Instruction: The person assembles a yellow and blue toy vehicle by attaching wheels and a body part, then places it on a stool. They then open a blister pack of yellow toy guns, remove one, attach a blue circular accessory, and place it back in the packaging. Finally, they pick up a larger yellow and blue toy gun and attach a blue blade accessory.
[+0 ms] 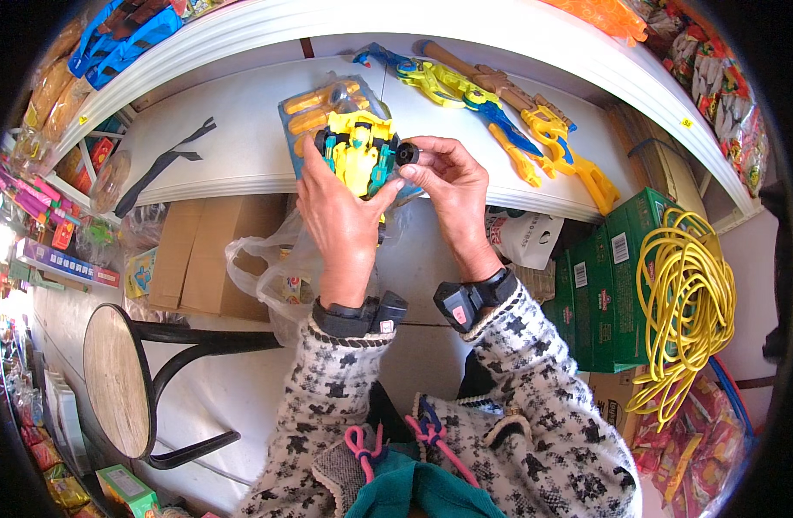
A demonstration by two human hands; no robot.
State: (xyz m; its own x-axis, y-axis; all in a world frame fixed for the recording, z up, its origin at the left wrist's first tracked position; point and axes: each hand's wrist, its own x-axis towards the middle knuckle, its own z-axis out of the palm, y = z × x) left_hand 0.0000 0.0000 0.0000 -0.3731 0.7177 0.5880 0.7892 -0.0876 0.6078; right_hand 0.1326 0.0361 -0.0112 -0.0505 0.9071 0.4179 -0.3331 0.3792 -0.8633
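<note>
My left hand (334, 220) is closed around a yellow and teal toy vehicle (358, 164), holding it up at the front edge of the white shelf. Between the thumb and fingers of my right hand (455, 186) is a small black wheel (407, 154), right beside the toy's right side. Whether the wheel touches the toy, I cannot tell. Behind the toy, a clear package with yellow-orange parts (319, 102) lies on the shelf (250, 95), partly covered by the toy and my left hand.
Yellow and blue toy guns (509, 112) lie on the shelf's right half, a dark strip (165, 162) on its left. Below are a cardboard box (211, 255), plastic bag (263, 272) and round stool (116, 380). At right, a yellow cable coil (686, 293) hangs by green boxes (604, 285).
</note>
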